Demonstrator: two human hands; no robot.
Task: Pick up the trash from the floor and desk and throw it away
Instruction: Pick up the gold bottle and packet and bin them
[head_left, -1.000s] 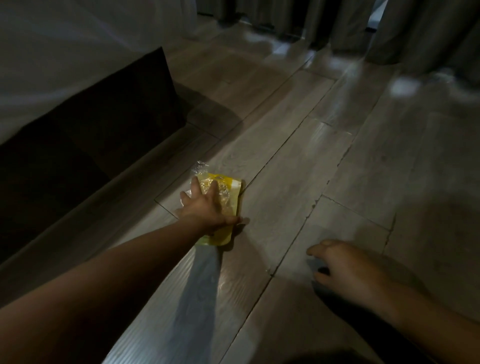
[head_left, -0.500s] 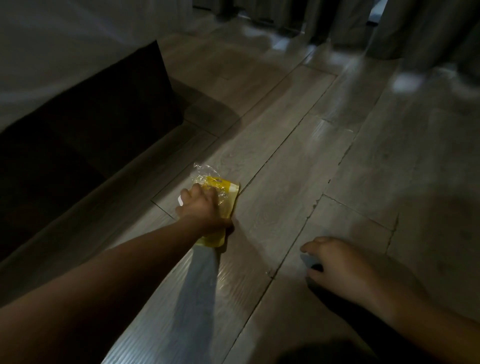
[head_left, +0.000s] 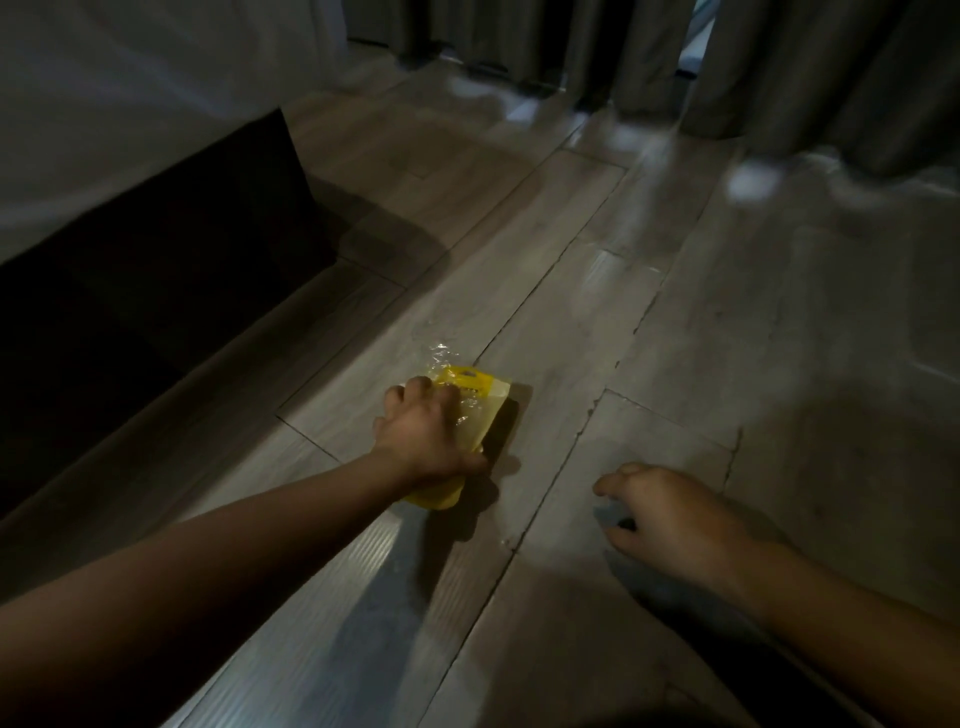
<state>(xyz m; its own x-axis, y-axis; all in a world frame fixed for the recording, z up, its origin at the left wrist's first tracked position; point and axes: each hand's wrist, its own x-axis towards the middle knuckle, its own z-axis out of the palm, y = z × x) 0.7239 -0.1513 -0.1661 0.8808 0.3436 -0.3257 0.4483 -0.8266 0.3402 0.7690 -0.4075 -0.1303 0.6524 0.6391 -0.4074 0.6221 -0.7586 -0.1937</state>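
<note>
Your left hand (head_left: 426, 436) grips the yellow wrapper (head_left: 483, 410) on the floor (head_left: 727, 338); your right hand (head_left: 670, 514) is loosely curled nearby, holding nothing.

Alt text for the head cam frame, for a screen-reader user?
The left hand grips a yellow plastic wrapper down at the grey wood floor; the right hand, loosely curled and holding nothing, is low to its right. A dark furniture base is at left, curtains at the back.
</note>
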